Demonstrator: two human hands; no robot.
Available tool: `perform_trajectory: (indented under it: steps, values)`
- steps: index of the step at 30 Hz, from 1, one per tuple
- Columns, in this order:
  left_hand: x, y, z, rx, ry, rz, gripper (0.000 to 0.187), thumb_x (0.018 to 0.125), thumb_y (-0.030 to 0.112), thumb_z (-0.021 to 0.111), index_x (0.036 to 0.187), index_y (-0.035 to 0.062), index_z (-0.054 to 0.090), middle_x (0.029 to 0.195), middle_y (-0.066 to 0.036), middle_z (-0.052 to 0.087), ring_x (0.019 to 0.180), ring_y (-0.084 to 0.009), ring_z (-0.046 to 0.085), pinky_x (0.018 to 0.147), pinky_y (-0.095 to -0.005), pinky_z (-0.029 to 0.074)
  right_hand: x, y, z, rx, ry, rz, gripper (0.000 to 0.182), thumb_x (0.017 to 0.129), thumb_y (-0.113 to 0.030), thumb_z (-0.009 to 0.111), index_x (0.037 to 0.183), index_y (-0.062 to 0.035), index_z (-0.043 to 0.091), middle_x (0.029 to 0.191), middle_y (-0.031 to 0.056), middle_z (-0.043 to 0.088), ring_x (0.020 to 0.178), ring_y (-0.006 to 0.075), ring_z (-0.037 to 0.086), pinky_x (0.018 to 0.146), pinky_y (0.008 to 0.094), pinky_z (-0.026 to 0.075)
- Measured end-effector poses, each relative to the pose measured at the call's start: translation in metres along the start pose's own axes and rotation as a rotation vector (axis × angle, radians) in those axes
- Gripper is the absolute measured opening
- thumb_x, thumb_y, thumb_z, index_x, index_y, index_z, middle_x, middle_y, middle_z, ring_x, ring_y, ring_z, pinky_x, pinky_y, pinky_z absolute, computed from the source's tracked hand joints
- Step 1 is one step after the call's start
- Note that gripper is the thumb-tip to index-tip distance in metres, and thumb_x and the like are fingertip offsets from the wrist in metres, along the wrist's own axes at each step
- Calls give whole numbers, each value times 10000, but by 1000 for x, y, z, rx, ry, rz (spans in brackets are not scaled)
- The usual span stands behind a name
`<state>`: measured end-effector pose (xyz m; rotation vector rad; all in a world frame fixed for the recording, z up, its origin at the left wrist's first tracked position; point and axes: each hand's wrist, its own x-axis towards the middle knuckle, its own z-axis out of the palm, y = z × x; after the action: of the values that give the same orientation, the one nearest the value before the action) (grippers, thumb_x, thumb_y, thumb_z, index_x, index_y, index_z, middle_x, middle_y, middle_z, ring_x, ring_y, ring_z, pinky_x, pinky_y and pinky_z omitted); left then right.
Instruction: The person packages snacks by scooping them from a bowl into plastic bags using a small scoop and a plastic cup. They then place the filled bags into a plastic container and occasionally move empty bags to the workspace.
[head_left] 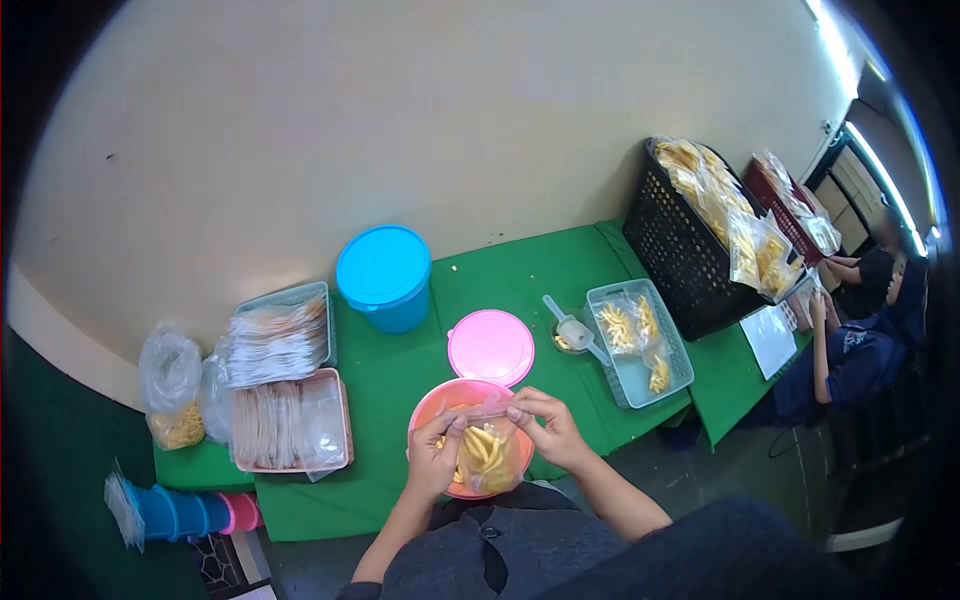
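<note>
Clear bag of yellow sticks (487,455) pinched at its top edge in left-hand grip (437,452) and right-hand grip (545,428), held over pink tub (418,421) at 6 o'clock on green tabletop (380,400); pink lid (491,347) at tub's 12, blue-lidded bucket (384,270) at its 11, tray of filled bags (674,345) at its 2.

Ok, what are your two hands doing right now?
Left hand: closed on one top corner of the snack bag.
Right hand: closed on the other top corner.
</note>
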<state>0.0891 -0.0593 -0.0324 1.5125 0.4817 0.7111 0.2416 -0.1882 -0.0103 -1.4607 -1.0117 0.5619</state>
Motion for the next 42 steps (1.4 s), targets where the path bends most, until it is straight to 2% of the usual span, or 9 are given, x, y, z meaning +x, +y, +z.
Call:
perform_trajectory:
  steps: [2, 4, 11, 16, 20, 25, 30, 37, 42]
  values:
    - [1, -7, -9, 259, 21, 81, 243, 969, 197, 538, 1017, 8, 683, 971, -115, 708, 895, -227, 670, 1113, -420, 317, -2, 12, -13, -2, 51, 18, 149, 893, -63, 567, 965, 3, 680, 867, 96, 648, 872, 206, 611, 817, 336, 459]
    - [10, -17, -36, 476, 264, 254, 244, 970, 204, 527, 1009, 23, 686, 969, -126, 706, 955, -289, 655, 1088, -428, 341, 5, 31, -49, -197, 285, -49, 180, 895, -34, 509, 976, 16, 662, 898, 110, 654, 863, 207, 621, 775, 327, 480]
    - [-35, -142, -217, 1095, 622, -277, 448, 828, 205, 671, 1236, 55, 564, 1399, -187, 459, 1281, -370, 414, 1078, -463, 302, -11, 75, -192, -826, 1019, 80, 218, 944, -150, 548, 926, 40, 654, 870, 148, 626, 790, 275, 603, 703, 377, 453]
    - [-58, -178, -232, 1339, 293, -446, 677, 738, 221, 733, 1337, 55, 465, 1387, -261, 412, 1282, -431, 376, 1096, -477, 285, -29, 173, -206, -1135, 841, 243, 355, 954, -247, 559, 1163, 39, 586, 978, 217, 604, 918, 349, 594, 811, 424, 472]
    - [-52, -142, -218, 1047, 662, -358, 764, 627, 48, 774, 1332, 53, 480, 1317, -274, 450, 1263, -439, 380, 1089, -473, 288, -31, 181, -182, -882, 636, 313, 391, 961, -252, 549, 1225, 37, 551, 1103, 245, 597, 999, 359, 590, 877, 416, 460]
    - [-56, -166, -258, 657, 748, -366, 609, 748, -85, 689, 1320, 29, 512, 896, -128, 649, 749, -161, 617, 708, -291, 511, -16, 140, -149, -890, 558, 215, 292, 964, -218, 538, 1117, 15, 622, 1062, 189, 633, 992, 327, 601, 851, 394, 471]
    - [-20, -100, -201, 220, 707, -29, 440, 807, 5, 729, 1219, -2, 574, 840, -32, 650, 737, -97, 572, 713, -231, 457, 9, 89, -88, -716, 754, 95, 202, 934, -177, 557, 1014, -22, 657, 1002, 148, 633, 979, 306, 560, 926, 397, 405]
    - [-7, 4, -40, -207, 395, 180, 170, 771, 31, 785, 876, 20, 652, 826, -32, 669, 774, -90, 617, 734, -244, 496, 9, 5, 43, -21, -264, -37, 319, 924, -227, 613, 1170, -23, 618, 1102, 117, 624, 1058, 219, 572, 943, 359, 437]
    - [-9, 15, -34, -312, 410, 99, 223, 793, 75, 780, 921, 50, 599, 865, -19, 651, 741, -91, 595, 710, -255, 475, 4, 4, 39, 267, -410, 301, 205, 917, -188, 641, 977, -1, 701, 896, 53, 693, 866, 132, 639, 810, 278, 496]
